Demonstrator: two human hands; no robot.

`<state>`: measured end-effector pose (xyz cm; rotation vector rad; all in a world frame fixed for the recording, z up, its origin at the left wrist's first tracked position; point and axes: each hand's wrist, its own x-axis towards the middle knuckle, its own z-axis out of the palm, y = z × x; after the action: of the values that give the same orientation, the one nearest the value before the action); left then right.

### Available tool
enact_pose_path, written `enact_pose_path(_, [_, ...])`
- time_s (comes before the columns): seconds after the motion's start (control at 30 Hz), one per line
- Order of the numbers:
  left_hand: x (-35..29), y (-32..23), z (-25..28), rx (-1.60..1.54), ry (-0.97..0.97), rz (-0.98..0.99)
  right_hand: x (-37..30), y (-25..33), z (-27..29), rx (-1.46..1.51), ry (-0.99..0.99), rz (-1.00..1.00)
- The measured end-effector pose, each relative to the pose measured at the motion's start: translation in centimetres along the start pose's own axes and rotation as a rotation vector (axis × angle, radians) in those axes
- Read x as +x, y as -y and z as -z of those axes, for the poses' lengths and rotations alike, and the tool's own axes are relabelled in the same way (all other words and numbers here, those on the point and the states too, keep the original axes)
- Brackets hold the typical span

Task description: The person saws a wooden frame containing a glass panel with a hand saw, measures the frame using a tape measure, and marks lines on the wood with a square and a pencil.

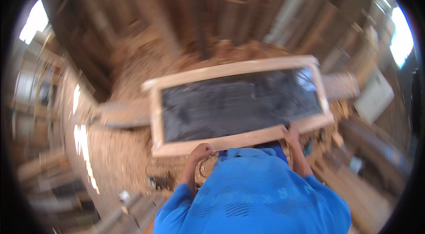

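Observation:
A long rectangular wooden frame [221,71] of pale timber lies in front of me, tilted so that its right end is higher in view. Inside it a dark, shiny panel [230,105] reflects some light at its upper right corner. My left hand [202,152] is closed on the near rail, left of my body. Further right along that same rail, my right hand [291,135] grips the edge with its fingers bent over the wood. Motion blur softens both hands, and their undersides are hidden.
Beneath the frame a wooden board [121,112] sticks out on both sides. Tall planks [221,8] lean at the back above heaped sawdust [137,57]. A pale flat panel [375,96] stands at right, near thick timber beams [354,181]. More timber [51,176] is stacked at left.

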<state>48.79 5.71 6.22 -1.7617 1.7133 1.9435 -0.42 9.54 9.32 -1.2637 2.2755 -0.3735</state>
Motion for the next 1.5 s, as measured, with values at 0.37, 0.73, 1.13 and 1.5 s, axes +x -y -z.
enact_pose_path(0.37, [11.7,-19.1,-11.1,0.613,-0.026,-0.317,-3.1,-8.2,7.6,0.528,-0.936,-0.378])
enact_pose_path(0.73, [13.5,-23.5,-24.1,0.980,0.069,-0.524,0.8,-24.1,4.8,0.877,-0.594,-0.720])
enact_pose_path(1.13, [21.4,-38.3,-42.3,0.965,0.153,-0.767,6.8,-27.3,8.8,1.151,-0.506,-0.710])
enact_pose_path(1.5, [26.5,-43.5,-50.0,1.012,0.177,-0.799,6.5,-29.3,9.4,1.403,-0.419,-0.669])
